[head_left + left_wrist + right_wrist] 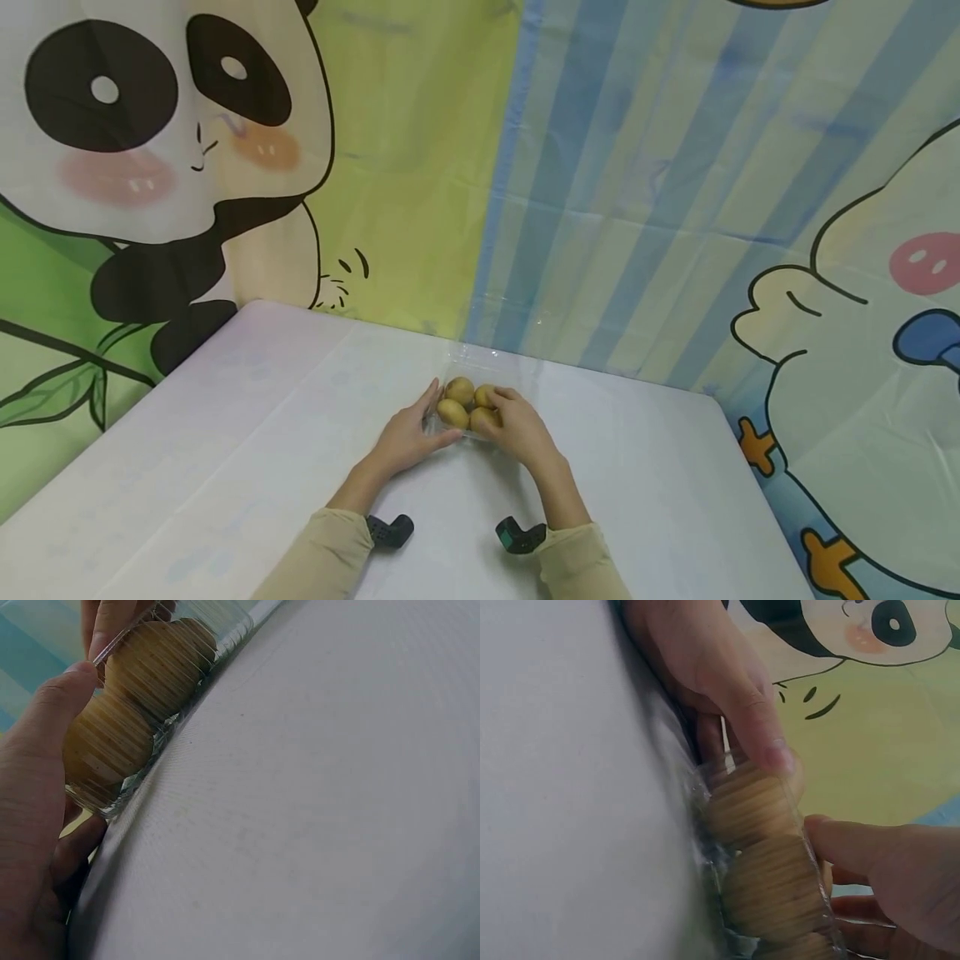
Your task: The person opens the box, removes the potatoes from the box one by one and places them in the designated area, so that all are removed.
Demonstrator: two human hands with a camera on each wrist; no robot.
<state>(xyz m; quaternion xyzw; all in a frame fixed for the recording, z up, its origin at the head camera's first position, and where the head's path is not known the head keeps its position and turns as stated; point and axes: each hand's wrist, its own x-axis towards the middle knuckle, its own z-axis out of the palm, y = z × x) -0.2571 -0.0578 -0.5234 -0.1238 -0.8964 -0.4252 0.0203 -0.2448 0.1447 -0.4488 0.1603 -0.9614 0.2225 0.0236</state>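
A clear plastic box (468, 435) with several yellow-brown potatoes (453, 413) in it rests on the white table. My left hand (408, 437) grips the box's left side, its thumb over the front rim and its fingers along the outer wall. From the right, my right hand (517, 427) reaches over the rim, thumb and fingers around a potato at the box's right side and partly hiding it. Through the ribbed wall, potatoes (157, 667) show side by side in the left wrist view. Both thumbs are near the rim in the right wrist view, above the potatoes (772, 885).
The box's clear lid (491, 354) seems to stand raised at the back. A white table (247, 433) spreads around the box. Behind it hangs a printed curtain (420, 167) with a cartoon panda. Dark wrist cameras (390, 532) sit at both cuffs.
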